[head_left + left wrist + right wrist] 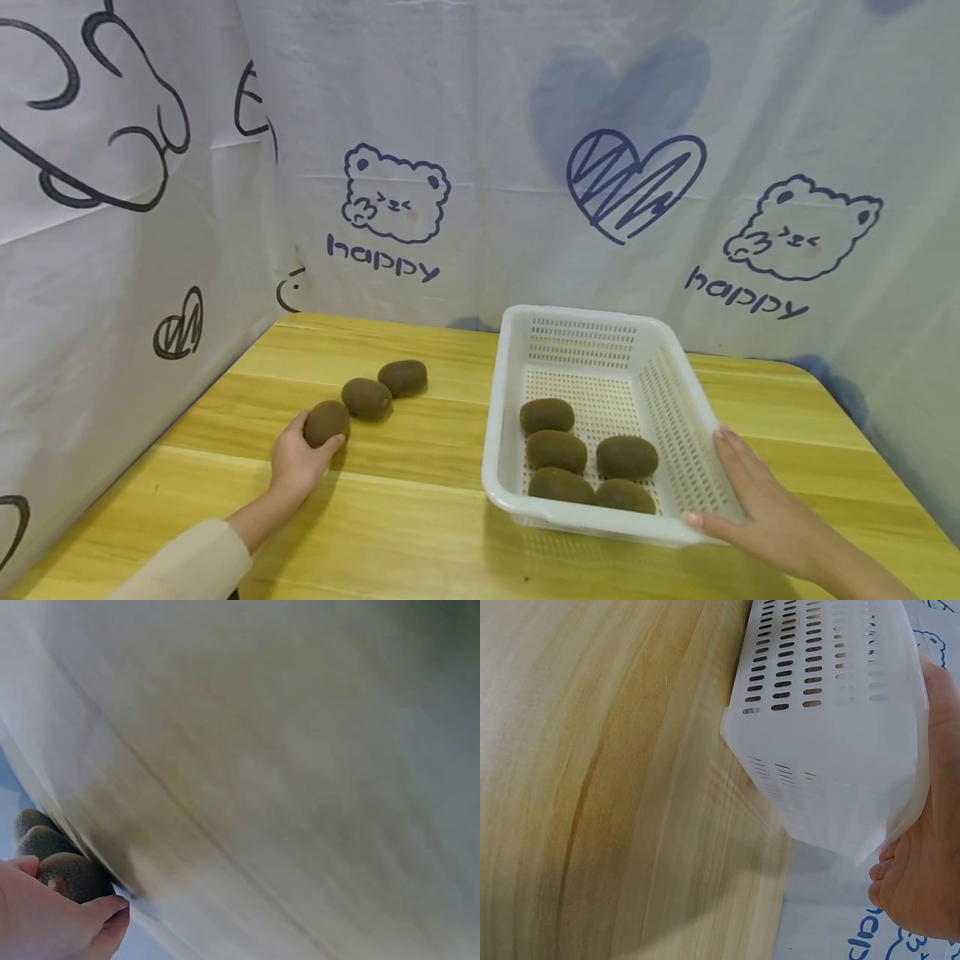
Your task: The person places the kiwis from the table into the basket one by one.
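My left hand (300,454) grips a brown kiwi (327,423), thumb on one side and fingers on the other. Just beyond it, two more kiwis, a nearer one (367,398) and a farther one (402,378), lie in a slanting row on the table. The left wrist view shows the held kiwi (75,877) with the other two behind it. My right hand (780,517) holds the white plastic basket (498,417) at its near right corner, thumb and fingertips on the rim. Several kiwis, one of them at the right (627,457), lie in the near part of the basket.
The wooden table (405,525) has its far edge against a white curtain (480,167) printed with bears and hearts. Another stretch of curtain hangs along the left side. The basket's perforated wall (795,667) stands tall in the right wrist view.
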Available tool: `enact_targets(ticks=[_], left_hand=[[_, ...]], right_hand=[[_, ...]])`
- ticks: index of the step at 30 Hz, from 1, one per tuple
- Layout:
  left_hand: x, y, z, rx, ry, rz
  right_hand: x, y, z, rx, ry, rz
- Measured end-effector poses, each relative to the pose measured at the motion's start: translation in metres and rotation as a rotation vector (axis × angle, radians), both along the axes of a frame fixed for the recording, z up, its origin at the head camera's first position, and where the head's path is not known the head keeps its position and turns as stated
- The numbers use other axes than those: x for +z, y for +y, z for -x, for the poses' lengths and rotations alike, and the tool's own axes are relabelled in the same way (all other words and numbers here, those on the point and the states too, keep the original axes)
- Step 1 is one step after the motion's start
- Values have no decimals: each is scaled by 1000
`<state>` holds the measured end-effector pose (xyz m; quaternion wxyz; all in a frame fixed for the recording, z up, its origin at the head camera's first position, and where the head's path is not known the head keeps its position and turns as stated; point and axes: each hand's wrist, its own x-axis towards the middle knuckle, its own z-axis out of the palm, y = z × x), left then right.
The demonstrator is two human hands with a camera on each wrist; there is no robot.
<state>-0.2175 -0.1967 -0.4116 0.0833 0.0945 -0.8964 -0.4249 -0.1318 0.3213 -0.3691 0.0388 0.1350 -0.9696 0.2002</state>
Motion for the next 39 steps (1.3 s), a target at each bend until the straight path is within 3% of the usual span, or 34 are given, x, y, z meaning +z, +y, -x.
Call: enact_targets(ticks=[18,26,33,39], left_hand=[[16,-4,-10,-70,-23,-4],[20,0,-13,-91,6,-58],[25,8,-13,-143,46,-139],[29,17,-12,-194,82,-148]], right_hand=[[-1,1,1,-3,-2,5],[-2,1,1,5,3,11],[-2,1,0,16,12,30],[0,0,0,6,4,18]])
